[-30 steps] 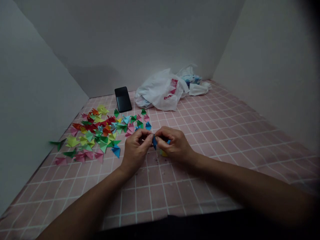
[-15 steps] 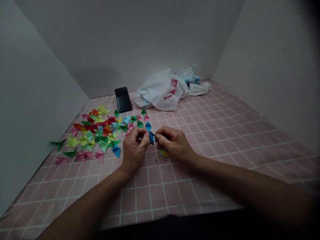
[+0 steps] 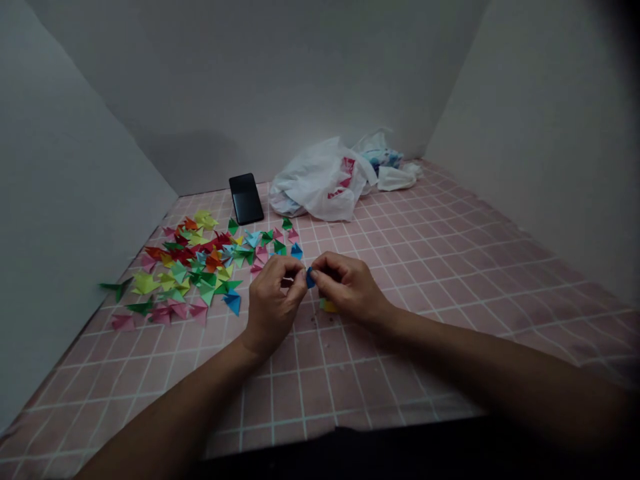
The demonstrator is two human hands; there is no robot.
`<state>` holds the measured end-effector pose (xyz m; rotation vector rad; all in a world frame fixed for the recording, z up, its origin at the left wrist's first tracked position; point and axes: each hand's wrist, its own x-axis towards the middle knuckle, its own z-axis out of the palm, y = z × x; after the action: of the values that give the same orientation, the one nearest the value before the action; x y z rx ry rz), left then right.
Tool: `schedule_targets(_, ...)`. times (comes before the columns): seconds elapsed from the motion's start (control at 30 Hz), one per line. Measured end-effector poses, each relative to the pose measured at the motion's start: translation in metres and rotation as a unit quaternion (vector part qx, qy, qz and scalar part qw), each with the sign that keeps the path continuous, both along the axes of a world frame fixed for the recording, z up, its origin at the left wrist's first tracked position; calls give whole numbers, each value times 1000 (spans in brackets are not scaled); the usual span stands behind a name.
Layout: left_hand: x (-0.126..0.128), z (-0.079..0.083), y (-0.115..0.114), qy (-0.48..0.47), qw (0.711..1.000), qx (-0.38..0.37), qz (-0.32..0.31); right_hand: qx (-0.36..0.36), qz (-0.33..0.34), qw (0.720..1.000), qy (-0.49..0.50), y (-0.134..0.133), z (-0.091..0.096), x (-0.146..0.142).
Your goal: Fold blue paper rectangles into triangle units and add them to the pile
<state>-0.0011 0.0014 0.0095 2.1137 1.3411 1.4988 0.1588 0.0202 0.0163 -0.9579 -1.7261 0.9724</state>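
Note:
My left hand (image 3: 273, 300) and my right hand (image 3: 347, 287) meet over the pink checked tabletop (image 3: 430, 267). Both pinch a small blue folded paper piece (image 3: 310, 277) between their fingertips, and most of it is hidden by the fingers. A bit of yellow paper (image 3: 327, 306) shows under my right hand. Left of the hands lies a spread of several folded paper triangles (image 3: 195, 263) in green, red, pink, yellow and blue.
A black phone (image 3: 245, 198) leans at the back wall. A crumpled white plastic bag (image 3: 325, 179) with red print and more wrapping lies at the back. White walls close in the left, back and right sides.
The blue piece has been pressed smaller between the fingertips; half a second ago more of it stuck out at my left fingers. The hands stayed in nearly the same place.

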Motion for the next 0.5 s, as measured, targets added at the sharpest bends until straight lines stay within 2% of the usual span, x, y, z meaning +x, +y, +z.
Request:
schedule_targets(0.13,1,0,0,-35,999,-34,-5,-21,9,1000,6,-1,0,0)
schedule_targets(0.23,1,0,-1,-44,998,-51,-17,5,11,1000,-9,0,0,0)
schedule_targets(0.4,0,-1,0,-7,1000,-29,-9,62,14,998,-29,3,-3,0)
schedule_targets(0.5,-1,-1,0,14,1000,-12,11,39,10,999,-16,2,-3,-1)
